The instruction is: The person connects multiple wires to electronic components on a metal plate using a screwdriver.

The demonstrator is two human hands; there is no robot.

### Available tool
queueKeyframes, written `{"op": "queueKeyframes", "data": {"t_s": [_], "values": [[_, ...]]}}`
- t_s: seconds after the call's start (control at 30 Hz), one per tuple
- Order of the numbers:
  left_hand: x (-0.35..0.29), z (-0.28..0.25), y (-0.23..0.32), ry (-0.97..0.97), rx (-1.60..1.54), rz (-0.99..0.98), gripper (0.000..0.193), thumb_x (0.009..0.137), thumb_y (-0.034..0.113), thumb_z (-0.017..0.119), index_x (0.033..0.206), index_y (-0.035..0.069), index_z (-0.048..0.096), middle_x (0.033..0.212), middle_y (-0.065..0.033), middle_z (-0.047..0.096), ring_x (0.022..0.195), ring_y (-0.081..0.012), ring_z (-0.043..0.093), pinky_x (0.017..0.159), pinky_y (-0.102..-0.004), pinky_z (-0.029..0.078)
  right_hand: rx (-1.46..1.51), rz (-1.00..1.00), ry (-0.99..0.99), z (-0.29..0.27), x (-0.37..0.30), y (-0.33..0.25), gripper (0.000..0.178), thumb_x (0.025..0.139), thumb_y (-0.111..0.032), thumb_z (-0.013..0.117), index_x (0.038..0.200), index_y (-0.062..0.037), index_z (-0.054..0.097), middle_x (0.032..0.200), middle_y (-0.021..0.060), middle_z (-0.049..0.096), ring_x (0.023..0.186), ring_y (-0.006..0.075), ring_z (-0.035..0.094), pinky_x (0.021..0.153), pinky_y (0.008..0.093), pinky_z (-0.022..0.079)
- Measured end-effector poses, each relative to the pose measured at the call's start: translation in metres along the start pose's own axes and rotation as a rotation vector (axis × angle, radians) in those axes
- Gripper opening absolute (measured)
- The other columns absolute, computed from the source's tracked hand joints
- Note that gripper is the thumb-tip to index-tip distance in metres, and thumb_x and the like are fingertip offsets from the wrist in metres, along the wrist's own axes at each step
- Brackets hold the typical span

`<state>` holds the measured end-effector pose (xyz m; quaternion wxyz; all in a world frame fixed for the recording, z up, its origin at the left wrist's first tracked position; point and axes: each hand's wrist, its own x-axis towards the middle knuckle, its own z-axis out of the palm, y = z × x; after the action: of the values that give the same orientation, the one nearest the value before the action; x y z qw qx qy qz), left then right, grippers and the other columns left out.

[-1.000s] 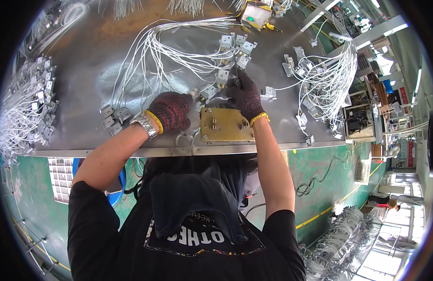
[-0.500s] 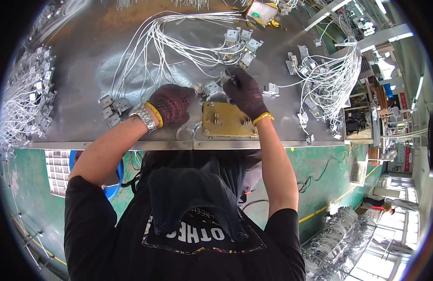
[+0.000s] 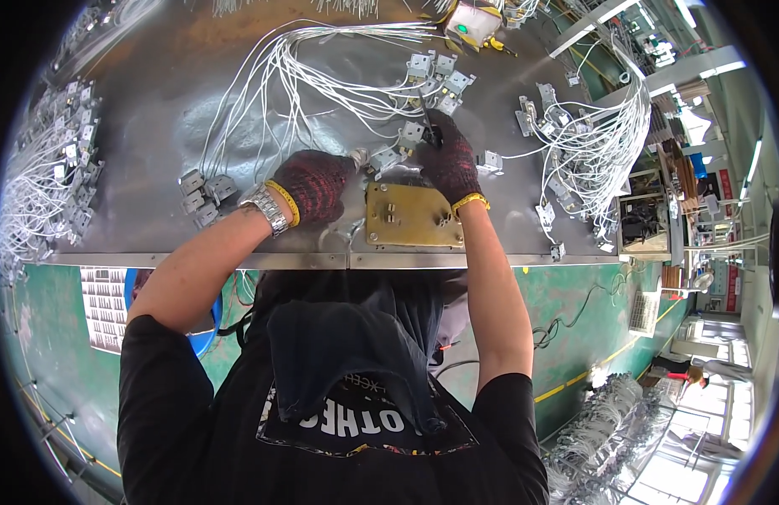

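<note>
While the left hand (image 3: 315,183) pinched a small grey terminal block (image 3: 384,157) down on the metal surface (image 3: 154,126) just above the brass plate (image 3: 413,216), probably to stop it sliding, the right hand (image 3: 450,160) gripped a dark tool (image 3: 429,128) over its white wires (image 3: 322,76).

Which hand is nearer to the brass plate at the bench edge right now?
Right. The right hand sits at the brass plate's upper right corner, its wrist beside that edge. The left hand lies off the plate's left side, clearly apart, fingers towards a small grey connector.
</note>
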<state>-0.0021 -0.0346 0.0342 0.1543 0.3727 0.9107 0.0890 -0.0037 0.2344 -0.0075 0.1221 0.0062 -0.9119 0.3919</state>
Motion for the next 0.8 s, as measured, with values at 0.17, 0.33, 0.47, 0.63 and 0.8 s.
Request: {"op": "queueKeyframes", "data": {"t_s": [0.17,0.33,0.47,0.63,0.8], "values": [[0.000,0.008,-0.006,-0.010,-0.013,-0.049,0.069,0.075,0.021,0.077,0.137,0.003,0.055,0.092,-0.0187,0.072,0.089,-0.0389,0.071,0.079,-0.0495,0.056,0.354,0.247,-0.133,-0.012,0.003,-0.020,0.057,0.082,-0.005,0.069,0.138,-0.0045,0.058,0.096,0.0085,0.068,0.079,0.0165,0.067,0.067,0.0333,0.058],[-0.001,0.009,-0.003,0.021,-0.016,-0.021,0.060,0.074,0.027,0.080,0.124,0.001,0.060,0.090,-0.0191,0.072,0.088,-0.0401,0.070,0.079,-0.0507,0.056,0.622,0.316,-0.145,-0.020,-0.005,-0.021,0.049,0.083,-0.006,0.069,0.131,-0.0018,0.060,0.089,0.0049,0.066,0.073,0.0130,0.064,0.063,0.0282,0.057],[-0.007,0.009,0.004,0.136,-0.043,-0.020,0.046,0.075,0.033,0.079,0.110,0.005,0.066,0.100,-0.0165,0.071,0.094,-0.0349,0.070,0.085,-0.0477,0.054,0.607,0.291,-0.151,-0.027,-0.015,-0.044,0.038,0.085,-0.010,0.071,0.122,-0.0036,0.062,0.086,0.0033,0.064,0.072,0.0113,0.064,0.062,0.0274,0.056],[-0.007,0.016,0.007,0.249,0.059,0.059,0.044,0.078,0.036,0.076,0.110,0.007,0.067,0.105,-0.0138,0.067,0.100,-0.0321,0.066,0.087,-0.0457,0.050,0.592,0.232,-0.178,-0.033,-0.027,-0.050,0.031,0.088,-0.008,0.074,0.117,-0.0042,0.062,0.087,0.0039,0.065,0.073,0.0110,0.064,0.063,0.0275,0.057],[-0.007,0.020,0.009,0.275,0.135,0.083,0.041,0.079,0.036,0.075,0.109,0.008,0.068,0.104,-0.0133,0.066,0.099,-0.0310,0.066,0.087,-0.0446,0.049,0.477,0.112,-0.157,-0.034,-0.031,-0.065,0.030,0.087,-0.001,0.074,0.115,-0.0035,0.064,0.084,0.0039,0.066,0.071,0.0105,0.065,0.064,0.0279,0.058]]}}
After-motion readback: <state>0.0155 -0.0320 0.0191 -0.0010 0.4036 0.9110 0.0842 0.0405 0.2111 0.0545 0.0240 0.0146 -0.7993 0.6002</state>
